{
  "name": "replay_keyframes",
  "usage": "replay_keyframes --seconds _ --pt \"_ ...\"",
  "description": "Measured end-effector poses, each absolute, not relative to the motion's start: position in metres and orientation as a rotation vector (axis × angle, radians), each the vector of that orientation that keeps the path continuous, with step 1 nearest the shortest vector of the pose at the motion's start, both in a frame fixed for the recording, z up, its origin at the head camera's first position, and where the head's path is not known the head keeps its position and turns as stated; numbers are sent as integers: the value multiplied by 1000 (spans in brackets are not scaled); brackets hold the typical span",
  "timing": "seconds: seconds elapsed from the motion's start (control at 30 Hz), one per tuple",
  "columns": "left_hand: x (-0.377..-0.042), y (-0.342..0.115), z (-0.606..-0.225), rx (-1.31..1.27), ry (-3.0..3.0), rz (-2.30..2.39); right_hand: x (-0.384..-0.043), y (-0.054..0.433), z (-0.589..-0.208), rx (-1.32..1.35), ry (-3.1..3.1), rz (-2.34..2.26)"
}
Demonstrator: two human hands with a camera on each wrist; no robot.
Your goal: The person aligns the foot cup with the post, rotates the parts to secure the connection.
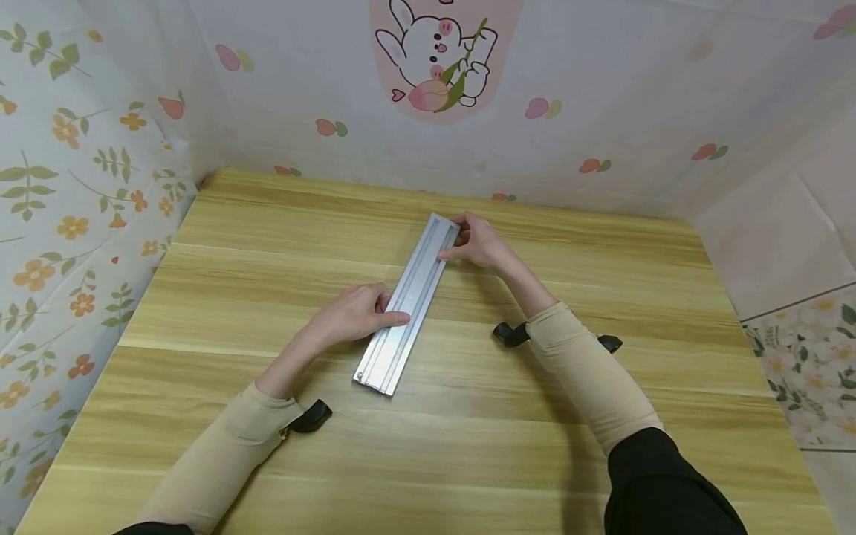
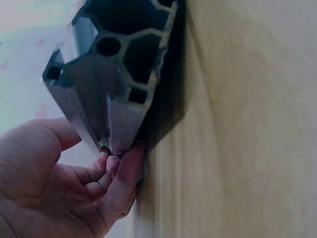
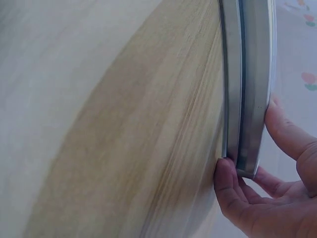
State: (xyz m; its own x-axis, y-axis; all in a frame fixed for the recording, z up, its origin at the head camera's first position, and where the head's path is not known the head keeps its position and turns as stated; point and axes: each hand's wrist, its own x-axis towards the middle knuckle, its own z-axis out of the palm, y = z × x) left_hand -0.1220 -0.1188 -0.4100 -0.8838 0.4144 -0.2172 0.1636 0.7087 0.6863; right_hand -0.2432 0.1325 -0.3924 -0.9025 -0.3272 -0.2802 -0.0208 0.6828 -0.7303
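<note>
A silver aluminium extrusion profile [image 1: 417, 286] with long grooves lies slanted across the middle of the table, its far end leaning right. My left hand [image 1: 354, 312] grips its left edge below the middle, thumb on the top face and fingers curled at the side. At the far end my right hand [image 1: 478, 241] holds the right edge, thumb on top. In the left wrist view the profile's hollow cut end [image 2: 109, 47] faces the camera, fingertips at its side groove. The right wrist view shows fingers [image 3: 228, 183] around the profile's end corner, low at the wooden surface.
The wood-grain table [image 1: 468, 461] runs back to a white printed cloth [image 1: 281, 74] with a rabbit picture. A floral cloth [image 1: 73, 223] hangs along the left side. Black wrist-camera mounts [image 1: 310, 417] stick out from both beige sleeves.
</note>
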Motion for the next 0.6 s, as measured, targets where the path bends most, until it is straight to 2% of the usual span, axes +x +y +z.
replay_keyframes --seconds 0.6 --pt "-115 -112 -398 478 2563 1103 -224 142 -369 -198 2417 -1437"
